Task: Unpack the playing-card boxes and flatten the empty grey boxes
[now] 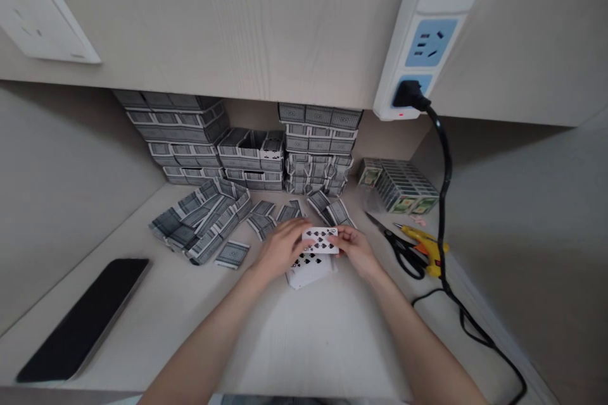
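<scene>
A playing card (320,240) with black spades faces up between my two hands. My left hand (286,242) pinches its left end, and my right hand (354,249) grips its right end. Just under it on the table lies a loose pile of playing cards (311,272), the top one also showing spades. To the left of my left hand, a single folded card (232,254) rests with its patterned grey back up. Several folded cards (262,218) lie scattered beyond my hands.
Stacks of folded-card blocks (185,139) line the back. An open card-built box (204,221) stands left, near a black phone-like slab (85,319). At right are black scissors (403,253), a yellow glue gun (433,256), a hanging power cable (444,202) and boxed card packs (406,183).
</scene>
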Available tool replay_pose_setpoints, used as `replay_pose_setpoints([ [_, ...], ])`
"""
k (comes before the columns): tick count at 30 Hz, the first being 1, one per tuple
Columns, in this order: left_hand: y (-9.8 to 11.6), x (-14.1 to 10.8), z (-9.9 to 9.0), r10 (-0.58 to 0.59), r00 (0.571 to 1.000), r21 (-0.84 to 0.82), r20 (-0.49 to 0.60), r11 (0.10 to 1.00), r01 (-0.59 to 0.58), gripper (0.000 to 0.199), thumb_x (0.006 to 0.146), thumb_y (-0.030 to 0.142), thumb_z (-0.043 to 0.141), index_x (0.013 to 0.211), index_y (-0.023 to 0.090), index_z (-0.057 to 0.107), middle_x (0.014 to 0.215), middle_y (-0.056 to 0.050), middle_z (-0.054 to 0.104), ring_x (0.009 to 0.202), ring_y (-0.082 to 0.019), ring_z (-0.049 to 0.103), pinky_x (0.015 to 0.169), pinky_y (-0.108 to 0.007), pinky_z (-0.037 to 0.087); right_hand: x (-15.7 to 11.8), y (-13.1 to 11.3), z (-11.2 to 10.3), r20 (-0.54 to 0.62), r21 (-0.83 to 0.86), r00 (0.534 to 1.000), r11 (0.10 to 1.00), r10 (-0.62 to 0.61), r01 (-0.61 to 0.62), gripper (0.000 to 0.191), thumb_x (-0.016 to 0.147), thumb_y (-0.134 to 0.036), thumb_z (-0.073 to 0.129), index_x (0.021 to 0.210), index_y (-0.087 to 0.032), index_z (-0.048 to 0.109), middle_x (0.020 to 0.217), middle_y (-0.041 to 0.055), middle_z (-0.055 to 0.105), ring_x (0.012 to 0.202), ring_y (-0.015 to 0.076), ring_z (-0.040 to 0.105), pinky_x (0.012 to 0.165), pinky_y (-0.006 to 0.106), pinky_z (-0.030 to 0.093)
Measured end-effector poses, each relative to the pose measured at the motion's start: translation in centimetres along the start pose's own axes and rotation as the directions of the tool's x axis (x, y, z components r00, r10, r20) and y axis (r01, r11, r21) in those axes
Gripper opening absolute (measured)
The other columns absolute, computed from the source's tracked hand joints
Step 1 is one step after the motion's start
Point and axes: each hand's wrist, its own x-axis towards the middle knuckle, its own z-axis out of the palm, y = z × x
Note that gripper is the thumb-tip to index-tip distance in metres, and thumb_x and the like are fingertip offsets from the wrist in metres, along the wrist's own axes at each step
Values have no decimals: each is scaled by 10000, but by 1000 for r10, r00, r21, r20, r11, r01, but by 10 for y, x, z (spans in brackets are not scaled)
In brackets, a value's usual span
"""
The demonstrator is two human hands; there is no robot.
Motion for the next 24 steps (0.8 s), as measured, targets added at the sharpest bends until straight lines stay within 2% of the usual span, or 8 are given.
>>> replay_pose_setpoints([
  [2,-11,0,-1,-167,974,93,-151,979,182,315,850,281,383,1137,184,468,1138,-80,546,1078,-196,473,924,-347,376,0,0,-1,-20,6,1000,1000,1,0,333,530,-346,741,746,-140,595,576,-18,590,453,81,481,379,183,375],
  [4,-27,-1,-2,-304,916,206,-262,909,361,366,817,260,431,1156,124,444,1102,-133,544,1073,-245,463,913,-378,371,0,-1,-1,-31,14,1000,1000,-2,2,320,533,-355,739,723,-140,595,571,-15,595,453,83,482,386,189,381],
  [8,-56,-5,-1,-457,844,316,-280,787,530,535,747,253,515,1224,69,358,1139,-186,504,1073,-290,451,900,-399,361,-2,-2,1,-37,23,999,1000,-2,2,306,545,-365,730,710,-142,599,568,-15,598,454,84,487,400,196,384],
  [13,-64,-8,3,-551,808,335,-209,736,589,542,758,282,495,1243,87,351,1119,-176,529,1034,-303,453,852,-415,370,-3,-4,1,-41,31,999,999,-20,21,289,570,-361,717,708,-140,592,586,-6,608,459,78,487,401,191,373],
  [16,-56,-6,1,-599,768,297,-228,708,640,581,715,338,544,1247,183,368,1166,-133,510,1028,-335,430,791,-461,382,-3,-3,2,-40,33,999,999,-17,19,296,573,-373,716,689,-144,568,592,0,613,460,85,502,397,193,377],
  [18,-49,-4,-1,-583,766,252,-269,725,640,627,685,373,572,1254,207,368,1210,-121,479,1046,-343,408,789,-470,375,-2,-2,2,-47,59,999,998,-21,24,315,587,-398,702,703,-154,541,581,-4,610,425,86,498,382,201,383],
  [22,-36,3,-4,-495,796,59,-349,836,545,706,654,399,600,1274,165,357,1147,-107,540,1047,-292,415,866,-414,343,-1,1,3,-50,127,996,989,-67,73,344,659,-453,633,808,-187,474,596,-5,626,372,101,508,368,230,420],
  [24,-32,6,-5,-531,793,-138,-300,846,515,614,669,420,578,1209,162,443,998,-82,616,962,-248,479,840,-368,367,-2,2,4,-29,143,995,985,-94,97,342,684,-455,612,836,-199,444,620,-2,638,377,109,527,376,239,441],
])
